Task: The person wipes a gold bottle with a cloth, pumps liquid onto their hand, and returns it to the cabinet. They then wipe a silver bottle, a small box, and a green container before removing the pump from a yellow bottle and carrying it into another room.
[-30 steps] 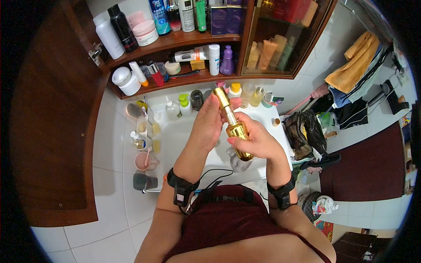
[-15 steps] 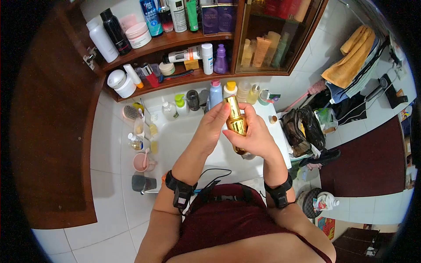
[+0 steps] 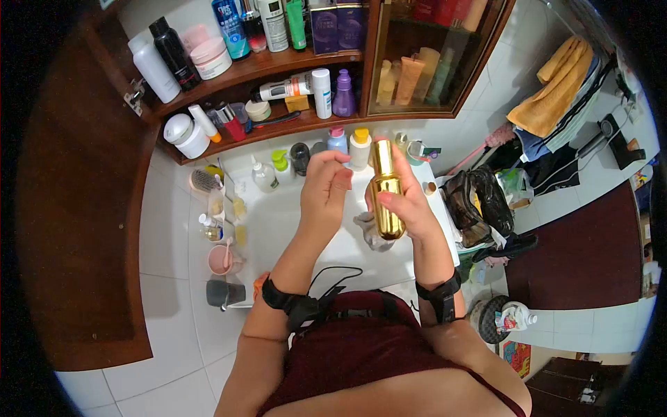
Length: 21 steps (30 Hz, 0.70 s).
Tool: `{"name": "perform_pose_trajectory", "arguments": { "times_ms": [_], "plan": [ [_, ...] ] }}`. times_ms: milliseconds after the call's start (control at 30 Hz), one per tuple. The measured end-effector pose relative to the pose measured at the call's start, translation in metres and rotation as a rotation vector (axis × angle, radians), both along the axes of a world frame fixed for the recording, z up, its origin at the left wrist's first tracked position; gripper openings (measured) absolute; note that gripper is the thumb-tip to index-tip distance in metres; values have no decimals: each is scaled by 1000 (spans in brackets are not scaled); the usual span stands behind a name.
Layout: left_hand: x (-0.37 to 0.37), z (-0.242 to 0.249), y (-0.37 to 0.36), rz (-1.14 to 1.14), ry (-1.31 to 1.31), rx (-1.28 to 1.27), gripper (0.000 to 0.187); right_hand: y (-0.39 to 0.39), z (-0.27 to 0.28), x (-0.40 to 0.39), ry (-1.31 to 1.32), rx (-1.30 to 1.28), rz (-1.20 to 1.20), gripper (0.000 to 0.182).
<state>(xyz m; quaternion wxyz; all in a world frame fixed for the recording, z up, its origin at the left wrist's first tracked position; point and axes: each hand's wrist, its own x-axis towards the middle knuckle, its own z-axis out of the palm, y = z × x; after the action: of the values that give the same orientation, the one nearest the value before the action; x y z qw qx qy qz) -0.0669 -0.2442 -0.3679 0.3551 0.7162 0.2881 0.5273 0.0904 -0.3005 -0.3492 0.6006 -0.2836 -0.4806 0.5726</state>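
A shiny gold bottle (image 3: 388, 201) stands out above the white sink, its narrower top pointing away from me. My right hand (image 3: 411, 199) is wrapped round it from the right, thumb across its front. To the left of the bottle, my left hand (image 3: 324, 189) is raised, apart from it, with its fingers curled toward the thumb; whether anything small is between them is hidden. Below the bottle, a greyish crumpled thing (image 3: 372, 232) lies by the sink.
An open wooden cabinet (image 3: 278, 124) full of bottles and jars spans the top. Several bottles, among them a yellow-capped one (image 3: 360, 149), line the sink's back edge. Cups and a brush (image 3: 203, 181) stand left. Towels (image 3: 552, 87) hang at the right.
My left hand has let go of the gold bottle and moved left. The bottle, in my right hand, has shifted slightly right and shows more of its body. The camera view has shifted slightly.
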Motion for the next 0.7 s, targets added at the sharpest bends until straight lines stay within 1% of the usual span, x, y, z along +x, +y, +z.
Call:
{"name": "perform_pose_trajectory", "arguments": {
  "times_ms": [33,133,233,267,300,367,467,567,667,700],
  "plan": [
    [0,-3,0,-15,-38,-74,14,2,0,1,-7,17,-33,82],
    [-1,-8,-13,-405,-159,-496,30,7,1,2,-53,88,-107,85],
    [8,1,-36,-455,59,-381,53,9,5,-4,-141,179,-253,87],
    [9,2,-38,-448,91,-370,58,9,8,-5,-199,197,-304,84],
    [10,4,-40,-441,123,-359,64,9,8,-6,-199,195,-310,82],
    [10,15,-42,-416,149,-377,64,12,8,-6,-197,192,-321,77],
    [12,19,-45,-344,141,-247,63,11,11,-9,-181,199,-359,68],
    [15,10,-42,-324,69,-179,69,12,17,-11,-140,225,-369,66],
    [13,9,-41,-347,49,-221,64,13,16,-13,-85,282,-367,56],
    [12,8,-41,-394,1,-282,62,12,17,-12,-80,250,-368,52]
  ]
}}
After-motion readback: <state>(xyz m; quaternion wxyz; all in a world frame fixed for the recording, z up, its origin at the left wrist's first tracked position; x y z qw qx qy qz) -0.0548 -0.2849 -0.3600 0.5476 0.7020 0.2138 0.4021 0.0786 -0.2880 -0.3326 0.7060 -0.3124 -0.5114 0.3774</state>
